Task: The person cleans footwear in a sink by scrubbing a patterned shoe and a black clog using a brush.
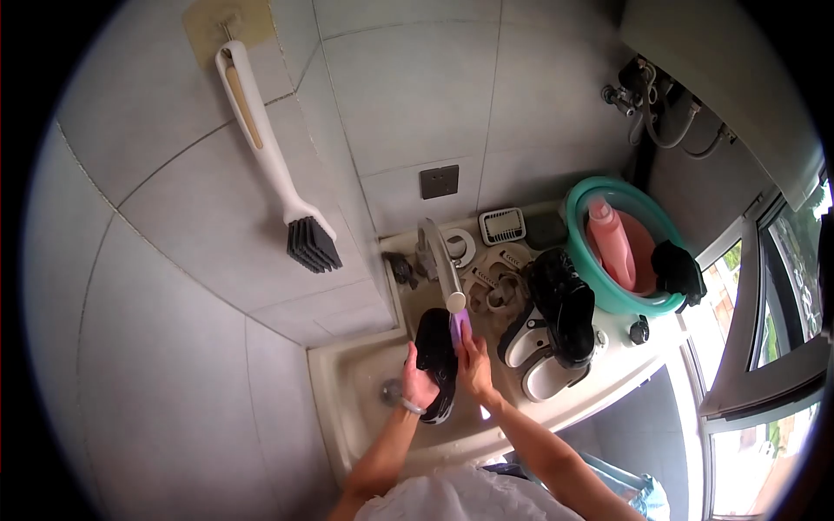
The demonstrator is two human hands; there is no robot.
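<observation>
A black shoe (pixel 434 330) is held over the sink (pixel 347 382), below the tap (pixel 446 278). My left hand (pixel 420 382) grips the shoe near its lower end, thumb raised along its side. Beside it, my right hand (pixel 473 365) is closed on a small purple object (pixel 460 326), which is right under the tap's mouth and against the shoe's edge. I cannot make out whether it is a brush or a bar of soap.
On the counter to the right stand black clogs (pixel 569 313), white-soled shoes (pixel 543 378) and beige sandals (pixel 499 278). A green basin (pixel 578 234) holds a pink bottle (pixel 611 243) and a black cloth (pixel 678 269). A white-handled brush (pixel 269 165) hangs on the left wall.
</observation>
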